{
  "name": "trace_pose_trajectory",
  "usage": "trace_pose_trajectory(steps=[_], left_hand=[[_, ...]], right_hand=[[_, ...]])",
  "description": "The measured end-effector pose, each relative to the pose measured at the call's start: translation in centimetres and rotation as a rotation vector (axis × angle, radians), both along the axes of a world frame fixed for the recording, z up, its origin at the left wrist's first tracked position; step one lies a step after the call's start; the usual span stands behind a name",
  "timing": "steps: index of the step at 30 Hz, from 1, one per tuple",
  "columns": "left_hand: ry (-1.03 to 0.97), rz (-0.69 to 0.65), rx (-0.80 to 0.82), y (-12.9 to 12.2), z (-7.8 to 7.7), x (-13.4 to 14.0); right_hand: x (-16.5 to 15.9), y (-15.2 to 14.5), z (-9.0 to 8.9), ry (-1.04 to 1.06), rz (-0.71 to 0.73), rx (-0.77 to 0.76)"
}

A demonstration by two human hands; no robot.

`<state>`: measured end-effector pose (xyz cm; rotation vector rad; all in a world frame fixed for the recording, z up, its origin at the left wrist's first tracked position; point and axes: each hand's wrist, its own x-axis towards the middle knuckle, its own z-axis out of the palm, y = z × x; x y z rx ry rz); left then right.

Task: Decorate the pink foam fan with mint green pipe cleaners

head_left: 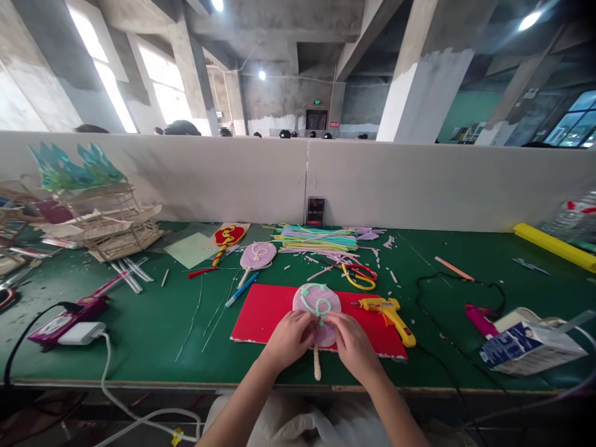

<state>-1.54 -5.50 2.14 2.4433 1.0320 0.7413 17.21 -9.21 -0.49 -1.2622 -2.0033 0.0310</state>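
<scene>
Offers no readable lettering: too small on the green illuminated sign (317, 102) above the door (316, 119) and the red sign (334, 124) beside it, too blurred on the blue-and-white carton (535, 349).

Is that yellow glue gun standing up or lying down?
Lying down: the glue gun rests on its side, across the right edge of the red board.

Left grip (293, 335) and right grip (354, 341) touch a fan (309, 302).

A glue gun (390, 311) is lying on the board (265, 310), right of the fan (321, 298). Scissors (345, 274) are lying behind the glue gun.
</scene>
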Motion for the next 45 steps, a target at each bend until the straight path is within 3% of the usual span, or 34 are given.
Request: trace_pose_trajectory(steps=[18, 34, 40, 45], left_hand=[[-0.188, 0.008, -0.146, 1.1, 0.1, 0.1], [-0.144, 0.012, -0.157, 0.9, 0.2, 0.1], [-0.145, 0.005, -0.185, 0.6, -0.5, -0.2], [-0.167, 0.004, -0.204, 0.7, -0.9, -0.4]], right_hand=[[0.4, 0.0, 0.2, 0.014, 0.001, -0.025], [0.6, -0.2, 0.3, 0.052, 0.028, -0.074], [0.7, -0.2, 0.2, 0.1, 0.029, -0.142], [0.8, -0.4, 0.3, 0.113, 0.029, -0.112]])
